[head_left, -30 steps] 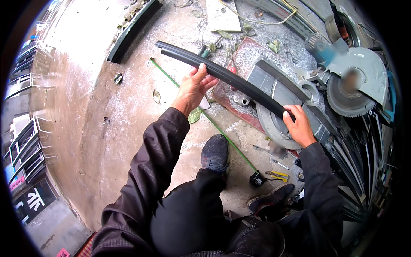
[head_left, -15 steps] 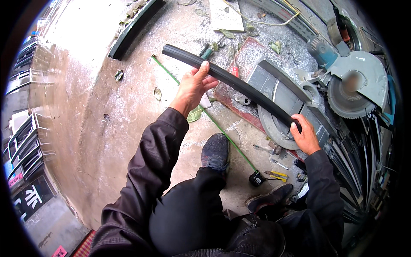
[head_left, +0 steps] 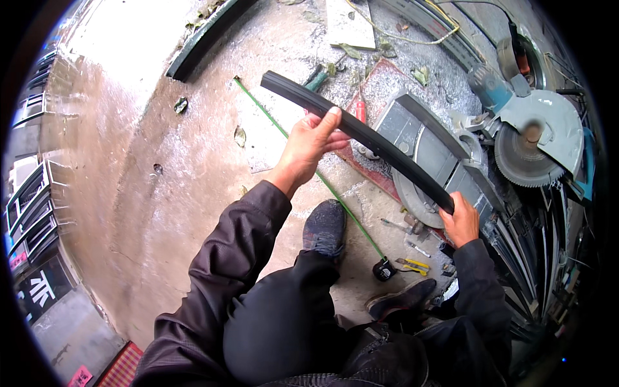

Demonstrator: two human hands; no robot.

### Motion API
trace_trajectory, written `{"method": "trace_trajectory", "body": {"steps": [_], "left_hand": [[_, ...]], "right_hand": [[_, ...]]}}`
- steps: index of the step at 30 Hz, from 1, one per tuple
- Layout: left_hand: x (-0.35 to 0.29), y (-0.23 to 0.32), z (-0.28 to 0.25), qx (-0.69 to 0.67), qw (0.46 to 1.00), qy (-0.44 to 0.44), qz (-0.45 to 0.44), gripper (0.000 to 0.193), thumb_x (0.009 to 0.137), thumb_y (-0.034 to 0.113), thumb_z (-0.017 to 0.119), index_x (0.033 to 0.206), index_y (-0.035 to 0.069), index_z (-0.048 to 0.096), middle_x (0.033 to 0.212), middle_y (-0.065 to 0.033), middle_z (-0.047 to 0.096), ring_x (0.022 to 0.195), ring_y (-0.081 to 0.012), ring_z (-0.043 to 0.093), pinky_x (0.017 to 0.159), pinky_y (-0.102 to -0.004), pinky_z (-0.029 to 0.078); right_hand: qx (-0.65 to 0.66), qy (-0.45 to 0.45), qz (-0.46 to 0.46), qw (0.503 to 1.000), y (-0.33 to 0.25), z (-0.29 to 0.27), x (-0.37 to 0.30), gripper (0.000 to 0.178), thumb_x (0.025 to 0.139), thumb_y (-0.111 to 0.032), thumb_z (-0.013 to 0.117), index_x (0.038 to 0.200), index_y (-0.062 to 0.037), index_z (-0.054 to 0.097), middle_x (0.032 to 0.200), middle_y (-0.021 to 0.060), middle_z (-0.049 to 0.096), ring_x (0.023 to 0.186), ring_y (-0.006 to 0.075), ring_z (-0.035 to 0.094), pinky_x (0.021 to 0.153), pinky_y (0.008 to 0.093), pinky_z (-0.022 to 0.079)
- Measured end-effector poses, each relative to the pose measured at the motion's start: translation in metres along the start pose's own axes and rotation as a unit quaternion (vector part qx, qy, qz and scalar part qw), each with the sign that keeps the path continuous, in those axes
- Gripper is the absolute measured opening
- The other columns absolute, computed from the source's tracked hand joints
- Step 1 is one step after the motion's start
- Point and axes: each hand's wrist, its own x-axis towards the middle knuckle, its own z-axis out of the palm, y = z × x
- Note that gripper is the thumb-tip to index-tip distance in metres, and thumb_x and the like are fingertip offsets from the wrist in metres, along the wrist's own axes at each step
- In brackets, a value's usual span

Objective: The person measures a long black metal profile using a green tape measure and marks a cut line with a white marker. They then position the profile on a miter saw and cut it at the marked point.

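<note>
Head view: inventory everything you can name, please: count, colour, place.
Strip: one, black, picture centre
Saw: one, grey and teal, right
Tape measure: one, black and green, floor
Yellow tool: one, yellow, beside tape measure
Screwdriver: one, red, beyond strip
White board: one, white, top
Bar: one, dark, top left
Profiles: many, mostly dark, lower right
Leaves: several, greenish, floor
Shoes: two, dark, lower centre
Left hand: one, bare, holding strip
Right hand: one, bare, strip's end
</note>
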Motion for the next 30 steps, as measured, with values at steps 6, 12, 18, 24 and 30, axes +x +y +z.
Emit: {"method": "trace_trajectory", "body": {"steps": [6,12,18,24,30], "left_hand": [[-0.029,0.01,0.013,0.026,0.999,-0.034,0.012,0.049,0.106,0.043,0.064,0.127,-0.001,0.059,0.115,-0.0142,0.073,0.099,-0.0193,0.075,0.089,-0.0298,0.062],[-0.053,0.021,0.018,0.014,0.992,0.005,0.124,0.062,0.104,0.03,0.07,0.151,0.0,0.042,0.118,-0.0142,0.07,0.094,-0.0185,0.074,0.082,-0.0299,0.061],[-0.068,0.028,0.035,0.013,0.983,-0.032,0.18,0.067,0.103,0.02,0.071,0.157,0.001,0.036,0.114,-0.0096,0.068,0.093,-0.0125,0.068,0.081,-0.0295,0.059],[-0.075,0.021,0.048,0.066,0.969,-0.012,0.236,0.063,0.105,0.017,0.069,0.157,0.001,0.038,0.108,-0.0067,0.068,0.086,-0.0104,0.064,0.076,-0.0262,0.054],[-0.081,0.019,0.055,0.092,0.962,0.019,0.255,0.066,0.101,0.02,0.075,0.153,-0.003,0.041,0.098,-0.0056,0.069,0.08,-0.0059,0.063,0.069,-0.024,0.053]], "right_hand": [[-0.028,0.01,0.009,1.0,0.048,-0.02,-0.05,0.027,0.084,-0.011,0.075,0.105,-0.0048,0.061,0.09,0.02,0.067,0.086,0.046,0.066,0.073,0.0517,0.051],[-0.062,0.01,0.032,0.997,0.08,-0.047,-0.093,0.027,0.082,-0.009,0.075,0.104,-0.0045,0.061,0.092,0.0201,0.067,0.088,0.0462,0.066,0.075,0.0509,0.052],[-0.067,0.022,0.036,0.997,0.087,-0.064,-0.116,0.024,0.084,-0.014,0.074,0.103,-0.0043,0.062,0.09,0.0209,0.066,0.087,0.0465,0.065,0.075,0.0504,0.052],[-0.07,0.036,0.046,0.996,0.087,-0.073,-0.129,0.028,0.086,-0.02,0.076,0.103,-0.0042,0.061,0.089,0.0214,0.066,0.086,0.047,0.065,0.074,0.0511,0.051],[-0.076,0.043,0.056,0.995,0.093,-0.076,-0.14,0.029,0.083,-0.017,0.077,0.102,-0.004,0.06,0.089,0.0205,0.064,0.087,0.0467,0.064,0.074,0.0508,0.051]]}}
